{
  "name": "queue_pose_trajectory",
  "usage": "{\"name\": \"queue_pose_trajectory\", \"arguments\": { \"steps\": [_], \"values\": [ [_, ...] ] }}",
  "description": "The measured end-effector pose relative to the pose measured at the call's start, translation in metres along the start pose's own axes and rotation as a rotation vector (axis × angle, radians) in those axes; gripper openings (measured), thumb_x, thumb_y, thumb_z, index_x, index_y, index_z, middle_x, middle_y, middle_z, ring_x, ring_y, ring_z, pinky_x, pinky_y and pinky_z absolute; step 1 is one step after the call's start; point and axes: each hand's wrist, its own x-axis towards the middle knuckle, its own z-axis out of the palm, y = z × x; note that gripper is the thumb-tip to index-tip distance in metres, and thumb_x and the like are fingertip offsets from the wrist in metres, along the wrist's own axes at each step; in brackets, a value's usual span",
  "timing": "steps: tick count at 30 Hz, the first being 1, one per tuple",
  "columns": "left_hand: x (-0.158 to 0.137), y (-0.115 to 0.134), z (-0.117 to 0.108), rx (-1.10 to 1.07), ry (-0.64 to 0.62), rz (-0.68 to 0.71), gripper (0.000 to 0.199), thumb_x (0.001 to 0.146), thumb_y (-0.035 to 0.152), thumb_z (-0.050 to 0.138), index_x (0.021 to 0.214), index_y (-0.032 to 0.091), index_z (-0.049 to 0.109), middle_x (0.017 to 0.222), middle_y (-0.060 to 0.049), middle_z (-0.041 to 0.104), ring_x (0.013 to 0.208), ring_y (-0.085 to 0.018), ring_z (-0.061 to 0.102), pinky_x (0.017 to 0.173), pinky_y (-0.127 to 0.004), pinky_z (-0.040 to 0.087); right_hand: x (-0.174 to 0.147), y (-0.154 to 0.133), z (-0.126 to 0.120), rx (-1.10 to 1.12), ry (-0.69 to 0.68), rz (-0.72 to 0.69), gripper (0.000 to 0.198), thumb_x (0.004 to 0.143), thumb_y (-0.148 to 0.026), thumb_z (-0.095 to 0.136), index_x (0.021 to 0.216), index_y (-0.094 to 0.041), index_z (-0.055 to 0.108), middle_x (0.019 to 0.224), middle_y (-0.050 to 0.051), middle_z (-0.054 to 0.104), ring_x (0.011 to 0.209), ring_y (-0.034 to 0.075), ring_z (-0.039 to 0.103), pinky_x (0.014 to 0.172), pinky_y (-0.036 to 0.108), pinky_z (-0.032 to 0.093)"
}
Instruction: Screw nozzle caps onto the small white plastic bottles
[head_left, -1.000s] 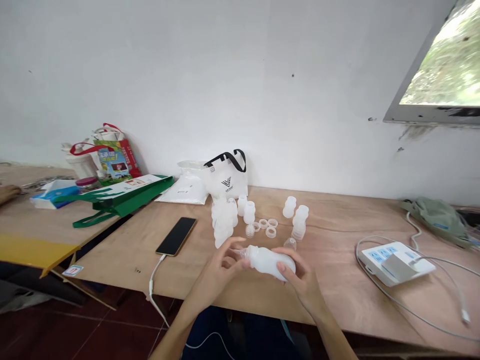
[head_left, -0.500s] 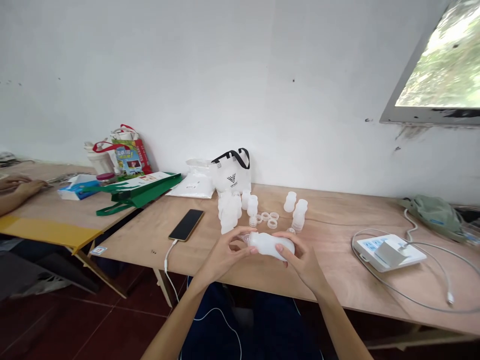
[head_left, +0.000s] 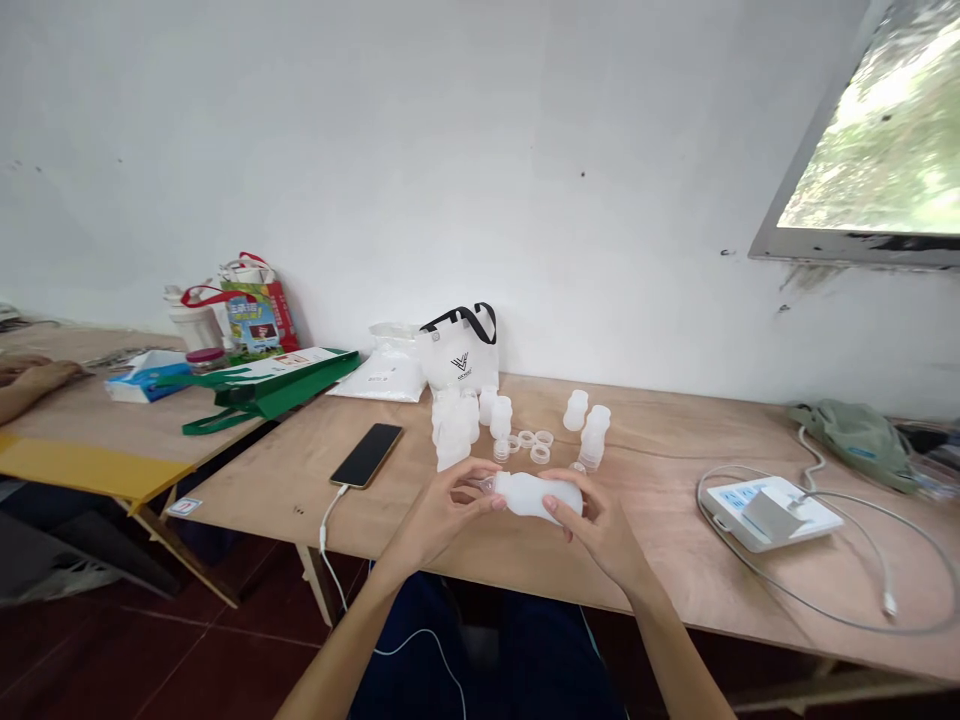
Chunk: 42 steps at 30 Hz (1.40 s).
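A milky white plastic bottle [head_left: 534, 494] lies sideways in the air above the table's front edge. My right hand [head_left: 592, 515] is wrapped round its right end. At the left end, my left hand [head_left: 461, 497] pinches a clear cap [head_left: 485, 485] against the bottle's neck; the fingers partly hide it. Beyond my hands several clear rings [head_left: 539, 453] lie on the table. More white bottles stand in a cluster [head_left: 453, 430] behind my left hand, and two others [head_left: 595, 432] are behind my right hand.
A phone [head_left: 367, 455] on a charging cable lies to the left. White bags [head_left: 459, 352] and a green bag [head_left: 296, 385] are at the back. On the right sit a white power strip box [head_left: 772, 512] with looped cable and a green cap [head_left: 855, 440]. Another person's hand [head_left: 45, 378] is far left.
The view has shifted slightly, so everything sits a little differently in the picture. Both hands keep their hold on the bottle and its clear cap.
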Motion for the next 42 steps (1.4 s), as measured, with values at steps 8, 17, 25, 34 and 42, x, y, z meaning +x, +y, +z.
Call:
{"name": "queue_pose_trajectory", "arguments": {
  "steps": [8, 17, 25, 34, 42],
  "values": [
    [0.005, -0.006, 0.008, -0.025, 0.059, 0.007, 0.052, 0.082, 0.044, 0.078, 0.127, 0.026, 0.061, 0.123, -0.007, 0.067, 0.108, -0.022, 0.066, 0.085, -0.032, 0.057, 0.007, 0.007, -0.004, 0.066, -0.041, 0.028, 0.047, 0.085, -0.054, 0.073, 0.125, -0.03, 0.065, 0.118, 0.006, 0.07, 0.095, 0.024, 0.068, 0.07, 0.034, 0.06],
    [0.013, -0.028, 0.032, -0.021, 0.026, 0.072, 0.046, 0.087, 0.04, 0.074, 0.13, 0.027, 0.061, 0.132, -0.007, 0.065, 0.12, -0.023, 0.061, 0.091, -0.033, 0.055, 0.008, 0.02, 0.014, -0.281, -0.242, 0.034, 0.032, 0.086, -0.049, 0.072, 0.113, -0.03, 0.071, 0.11, 0.004, 0.073, 0.105, 0.03, 0.065, 0.093, 0.046, 0.05],
    [0.019, -0.043, 0.042, 0.026, -0.051, 0.031, 0.052, 0.09, 0.04, 0.07, 0.139, 0.027, 0.058, 0.143, -0.008, 0.06, 0.127, -0.028, 0.059, 0.103, -0.043, 0.053, 0.014, 0.043, 0.008, -0.364, -0.305, -0.087, 0.048, 0.084, -0.046, 0.075, 0.129, -0.031, 0.065, 0.135, 0.006, 0.065, 0.127, 0.032, 0.055, 0.108, 0.049, 0.042],
    [0.015, -0.049, 0.022, 0.082, -0.105, -0.008, 0.075, 0.078, 0.038, 0.083, 0.146, 0.033, 0.05, 0.14, -0.009, 0.06, 0.123, -0.029, 0.059, 0.105, -0.046, 0.049, 0.026, 0.072, -0.046, -0.63, 0.18, 0.115, 0.032, 0.099, -0.044, 0.043, 0.119, -0.027, 0.061, 0.121, 0.009, 0.063, 0.103, 0.027, 0.066, 0.085, 0.041, 0.054],
    [0.012, -0.043, 0.018, 0.149, -0.183, 0.017, 0.064, 0.085, 0.029, 0.072, 0.145, 0.031, 0.049, 0.146, -0.008, 0.056, 0.118, -0.027, 0.061, 0.102, -0.044, 0.05, 0.028, 0.082, -0.034, -0.547, -0.029, 0.051, 0.049, 0.097, -0.043, 0.048, 0.145, -0.033, 0.044, 0.14, 0.007, 0.059, 0.116, 0.028, 0.064, 0.098, 0.048, 0.053]
  ]
}}
